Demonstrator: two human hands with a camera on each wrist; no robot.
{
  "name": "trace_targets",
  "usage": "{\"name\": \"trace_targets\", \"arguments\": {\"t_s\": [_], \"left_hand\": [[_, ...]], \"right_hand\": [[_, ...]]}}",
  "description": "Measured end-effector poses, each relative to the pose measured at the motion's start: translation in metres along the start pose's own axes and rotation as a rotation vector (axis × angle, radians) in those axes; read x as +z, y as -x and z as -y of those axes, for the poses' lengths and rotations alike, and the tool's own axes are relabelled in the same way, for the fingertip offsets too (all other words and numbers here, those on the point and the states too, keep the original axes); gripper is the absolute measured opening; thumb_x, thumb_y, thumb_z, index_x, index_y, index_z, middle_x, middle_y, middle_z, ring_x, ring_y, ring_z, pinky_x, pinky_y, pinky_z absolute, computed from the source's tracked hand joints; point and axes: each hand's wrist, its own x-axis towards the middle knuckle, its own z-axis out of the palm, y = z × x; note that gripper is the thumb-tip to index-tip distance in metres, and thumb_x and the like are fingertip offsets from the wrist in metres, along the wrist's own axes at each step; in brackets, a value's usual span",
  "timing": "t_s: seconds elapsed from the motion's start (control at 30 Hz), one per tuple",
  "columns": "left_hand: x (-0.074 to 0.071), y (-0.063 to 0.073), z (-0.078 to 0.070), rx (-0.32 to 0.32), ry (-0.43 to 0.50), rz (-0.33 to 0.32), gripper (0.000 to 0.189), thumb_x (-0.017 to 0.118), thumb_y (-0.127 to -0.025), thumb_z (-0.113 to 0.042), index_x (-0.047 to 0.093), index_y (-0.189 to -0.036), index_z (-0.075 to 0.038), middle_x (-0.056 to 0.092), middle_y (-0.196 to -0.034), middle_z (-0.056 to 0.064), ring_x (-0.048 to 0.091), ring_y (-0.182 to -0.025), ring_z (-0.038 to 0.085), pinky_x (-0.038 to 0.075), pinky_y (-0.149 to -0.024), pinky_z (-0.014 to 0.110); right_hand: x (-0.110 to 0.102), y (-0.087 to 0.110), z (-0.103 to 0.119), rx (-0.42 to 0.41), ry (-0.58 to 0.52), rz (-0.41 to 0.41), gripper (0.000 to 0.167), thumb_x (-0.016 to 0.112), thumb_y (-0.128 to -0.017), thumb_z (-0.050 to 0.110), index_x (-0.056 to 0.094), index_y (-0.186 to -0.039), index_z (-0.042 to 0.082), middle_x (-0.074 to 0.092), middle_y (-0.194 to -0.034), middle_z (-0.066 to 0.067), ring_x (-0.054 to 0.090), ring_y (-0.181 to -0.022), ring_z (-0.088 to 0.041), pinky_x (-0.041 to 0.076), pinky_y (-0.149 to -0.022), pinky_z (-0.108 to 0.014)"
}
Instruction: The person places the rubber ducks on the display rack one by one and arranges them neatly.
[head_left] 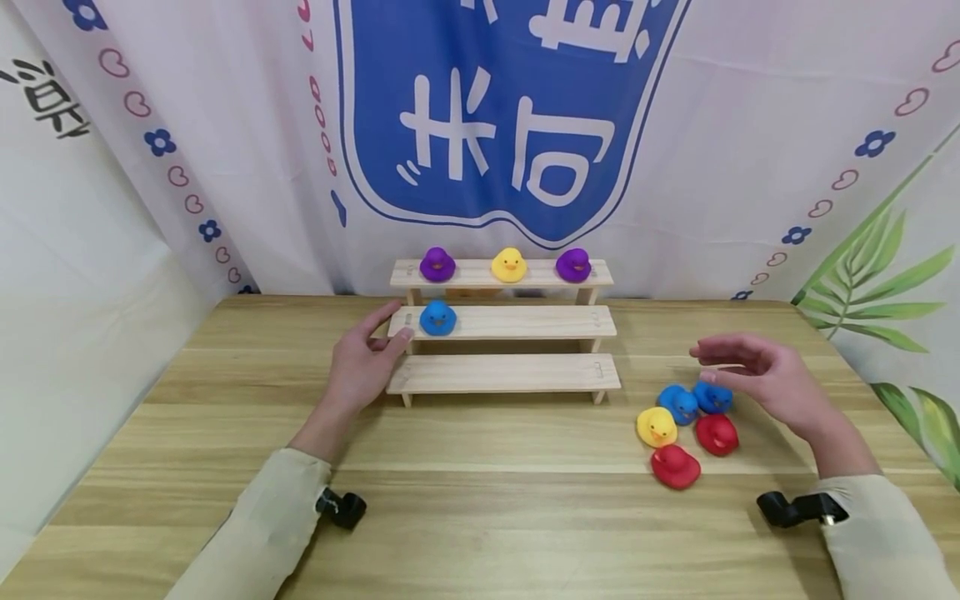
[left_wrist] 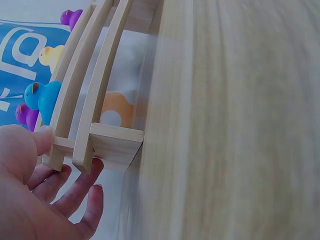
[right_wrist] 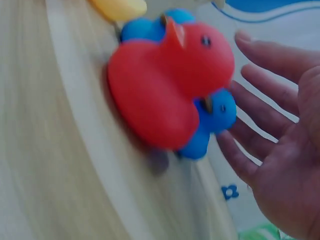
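My left hand holds the left end of a three-step wooden rack, thumb on top of the middle step and fingers around its end. Beside that thumb sits a blue duck. Along the top step stand a purple duck, a yellow duck and another purple duck. My right hand hovers with parted, slightly bent fingers over a blue duck on the table, holding nothing. Close by lie a second blue duck, a yellow duck and two red ducks.
The ducks and rack stand on a wood-grain table. Behind it hangs a white curtain with a large blue printed emblem. Black wrist mounts are strapped on both sleeves.
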Motion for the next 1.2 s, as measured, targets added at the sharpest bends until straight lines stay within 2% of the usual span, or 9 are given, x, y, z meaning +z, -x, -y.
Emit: {"name": "trace_targets", "arguments": {"t_s": [0.2, 0.47, 0.67, 0.93, 1.2], "left_hand": [[0.000, 0.000, 0.001, 0.001, -0.004, -0.001, 0.057, 0.063, -0.107, -0.039, 0.047, -0.161, -0.031, 0.044, -0.169, 0.005, 0.066, -0.130, 0.032, 0.056, -0.089, 0.029], [0.000, 0.000, -0.001, 0.002, -0.008, -0.005, 0.056, 0.064, -0.107, -0.038, 0.048, -0.161, -0.030, 0.044, -0.169, 0.004, 0.066, -0.128, 0.032, 0.055, -0.087, 0.027], [0.000, 0.000, 0.000, 0.002, -0.005, 0.000, 0.056, 0.064, -0.107, -0.038, 0.048, -0.161, -0.033, 0.044, -0.169, 0.004, 0.066, -0.128, 0.033, 0.056, -0.091, 0.032], [-0.002, 0.000, 0.000, -0.001, -0.004, 0.001, 0.057, 0.064, -0.107, -0.040, 0.047, -0.161, -0.033, 0.044, -0.169, 0.004, 0.066, -0.128, 0.033, 0.055, -0.096, 0.037], [-0.001, 0.000, 0.002, 0.001, -0.009, -0.008, 0.055, 0.064, -0.107, -0.039, 0.049, -0.160, -0.034, 0.046, -0.168, 0.004, 0.066, -0.123, 0.032, 0.053, -0.091, 0.031]], "right_hand": [[-0.009, 0.006, -0.013, 0.023, -0.002, 0.078, 0.045, 0.072, -0.103, 0.018, 0.060, -0.143, 0.003, 0.072, -0.129, 0.017, 0.068, -0.113, 0.005, 0.056, -0.089, -0.014], [-0.017, 0.009, -0.022, 0.112, 0.056, 0.138, 0.049, 0.076, -0.100, 0.026, 0.063, -0.144, 0.011, 0.070, -0.133, 0.020, 0.063, -0.114, 0.010, 0.053, -0.091, -0.013], [-0.019, 0.010, -0.027, 0.102, 0.034, 0.162, 0.050, 0.078, -0.098, 0.021, 0.062, -0.145, 0.009, 0.068, -0.133, 0.022, 0.064, -0.114, 0.009, 0.055, -0.091, -0.014], [-0.019, 0.009, -0.030, 0.123, 0.040, 0.206, 0.053, 0.080, -0.096, 0.022, 0.063, -0.145, 0.008, 0.065, -0.130, 0.027, 0.066, -0.112, 0.008, 0.056, -0.091, -0.015], [-0.018, 0.010, -0.030, 0.126, 0.061, 0.213, 0.050, 0.080, -0.096, 0.023, 0.065, -0.142, 0.010, 0.064, -0.131, 0.029, 0.064, -0.112, 0.008, 0.055, -0.092, -0.015]]}}
